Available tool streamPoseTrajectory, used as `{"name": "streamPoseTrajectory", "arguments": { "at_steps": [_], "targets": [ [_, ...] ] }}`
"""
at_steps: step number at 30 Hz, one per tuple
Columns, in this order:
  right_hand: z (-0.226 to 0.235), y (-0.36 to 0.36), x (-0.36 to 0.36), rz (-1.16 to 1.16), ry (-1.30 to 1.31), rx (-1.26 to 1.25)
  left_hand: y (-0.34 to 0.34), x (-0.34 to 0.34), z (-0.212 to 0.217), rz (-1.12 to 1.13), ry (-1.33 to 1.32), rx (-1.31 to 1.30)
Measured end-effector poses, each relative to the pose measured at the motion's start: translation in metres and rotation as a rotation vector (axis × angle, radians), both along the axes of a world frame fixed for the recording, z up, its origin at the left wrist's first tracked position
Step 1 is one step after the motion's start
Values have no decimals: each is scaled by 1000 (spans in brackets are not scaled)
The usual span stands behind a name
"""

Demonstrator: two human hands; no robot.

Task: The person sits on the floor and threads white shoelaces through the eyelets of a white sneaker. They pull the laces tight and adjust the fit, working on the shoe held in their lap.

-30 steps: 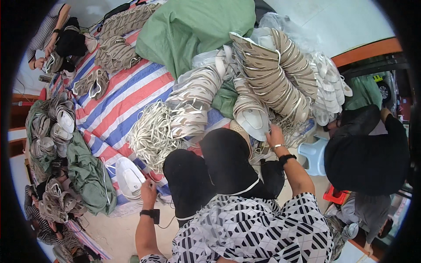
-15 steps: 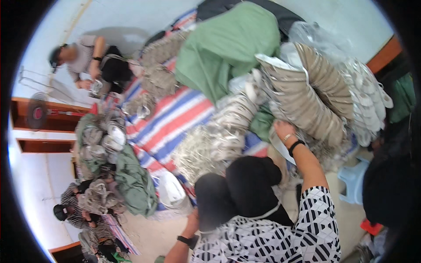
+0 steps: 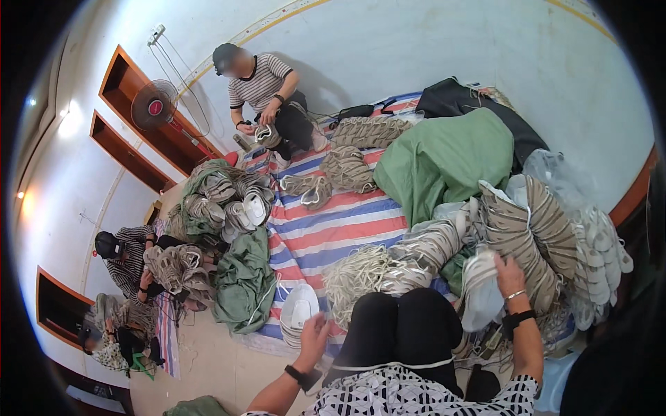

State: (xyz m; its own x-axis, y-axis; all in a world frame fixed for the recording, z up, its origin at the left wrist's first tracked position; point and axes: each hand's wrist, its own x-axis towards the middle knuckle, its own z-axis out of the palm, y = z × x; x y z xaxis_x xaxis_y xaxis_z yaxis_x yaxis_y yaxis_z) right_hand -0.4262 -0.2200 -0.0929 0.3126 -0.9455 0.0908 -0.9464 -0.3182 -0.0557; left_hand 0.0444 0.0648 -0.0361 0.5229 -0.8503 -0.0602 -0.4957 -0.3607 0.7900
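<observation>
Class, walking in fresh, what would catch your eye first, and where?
A red, white and blue striped sheet spreads across the middle, with a green cloth at upper right. A tangle of pale laces lies just below picture centre; the right hand holds a pale shoe upper farther right.

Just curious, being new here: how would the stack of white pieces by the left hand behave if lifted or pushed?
The stack of white pieces is probably light, since its layered edges look thin. The top piece seems fairly stiff, as it keeps a rounded shape. A push might slide the layers, since they sit one atop another.
</observation>
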Motion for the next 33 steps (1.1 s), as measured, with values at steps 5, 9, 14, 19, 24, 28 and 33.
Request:
{"name": "streamPoseTrajectory", "arguments": {
  "at_steps": [5, 9, 14, 19, 24, 28, 33],
  "targets": [
    [129, 5, 0, 124, -382, -610, -53, -23, 55, -250, -56, -281],
    [202, 23, 48, 317, -862, -781, -71, -48, 85, -360, 717, -230],
    [118, 53, 135, 274, -1449, -194, -72, -72, 110, -568, 1249, 48],
    [107, 112, 217, 518, -1487, 136, -31, -82, 127, -297, 1434, -52],
    [75, 83, 225, 672, -829, 265, -32, -56, 68, -229, 1307, -322],
    [74, 70, 212, 430, -341, 145, -34, -57, 30, 51, 766, -312],
    [70, 68, 214, 293, -1151, 516, -29, -59, 8, 39, 393, -153]
  ]
}}
